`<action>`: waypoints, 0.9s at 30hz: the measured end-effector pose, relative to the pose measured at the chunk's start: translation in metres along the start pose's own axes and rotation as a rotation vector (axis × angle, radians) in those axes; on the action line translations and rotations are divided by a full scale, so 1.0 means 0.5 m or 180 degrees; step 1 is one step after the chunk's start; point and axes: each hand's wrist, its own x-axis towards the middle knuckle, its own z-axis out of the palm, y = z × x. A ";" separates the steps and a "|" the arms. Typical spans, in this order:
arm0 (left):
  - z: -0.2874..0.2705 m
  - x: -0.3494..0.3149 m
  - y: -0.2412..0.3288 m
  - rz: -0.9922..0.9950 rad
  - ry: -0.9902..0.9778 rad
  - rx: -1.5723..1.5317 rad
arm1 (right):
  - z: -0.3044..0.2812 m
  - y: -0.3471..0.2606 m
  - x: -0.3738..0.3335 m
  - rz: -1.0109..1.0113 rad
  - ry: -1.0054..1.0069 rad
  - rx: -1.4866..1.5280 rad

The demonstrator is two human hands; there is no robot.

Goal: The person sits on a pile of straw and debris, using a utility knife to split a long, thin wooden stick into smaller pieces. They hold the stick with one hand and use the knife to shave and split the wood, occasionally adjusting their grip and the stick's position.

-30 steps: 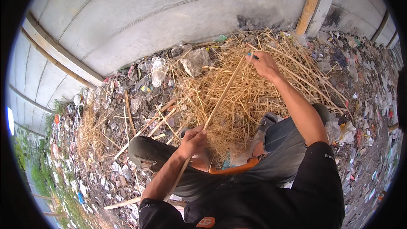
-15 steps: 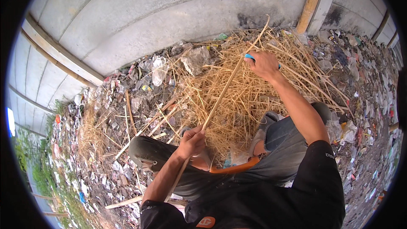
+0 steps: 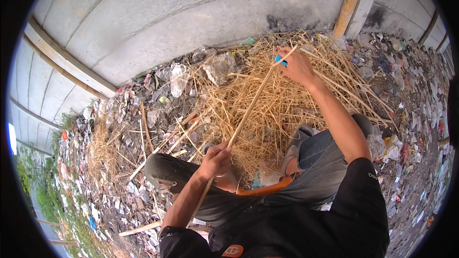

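Observation:
A long pale bamboo strip [image 3: 253, 102] slants from beside my right hand, down past my left hand and along my left forearm. My left hand [image 3: 216, 160] is closed round its lower part, near my left knee. Out over the straw-coloured pile, my right hand [image 3: 297, 67] grips a small blue-handled tool [image 3: 281, 60] at the strip's upper part. Most of that tool is hidden by the fingers, and no blade can be made out. Thin shavings [image 3: 258, 124] are heaped beneath the strip, between my feet and the wall.
A grey concrete wall [image 3: 191, 24] runs behind the pile, with a wooden post [image 3: 350, 5] against it. A stone lump [image 3: 221, 68] lies at the pile's far left. Litter [image 3: 401, 100] covers the ground on both sides. Between my legs is an orange edge [image 3: 265, 190].
My right hand has shifted slightly, and the blue tool in it has turned. The strip's far tip sticks out less beyond that hand. My left hand stays in place.

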 end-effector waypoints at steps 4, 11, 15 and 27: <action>-0.018 0.009 -0.025 -0.0095 -0.0004 0.0225 | 0.003 0.008 0.001 0.0477 -0.0177 0.0011; 0.000 0.005 -0.014 -0.0097 -0.0059 0.0319 | -0.030 0.024 0.028 0.1889 0.0129 0.0920; 0.008 -0.008 -0.005 -0.0104 -0.0037 0.0238 | -0.069 0.049 0.033 0.2849 0.0503 0.1924; -0.026 0.005 0.013 0.0644 -0.0146 -0.0547 | -0.056 -0.118 0.009 0.1797 -0.1072 0.1614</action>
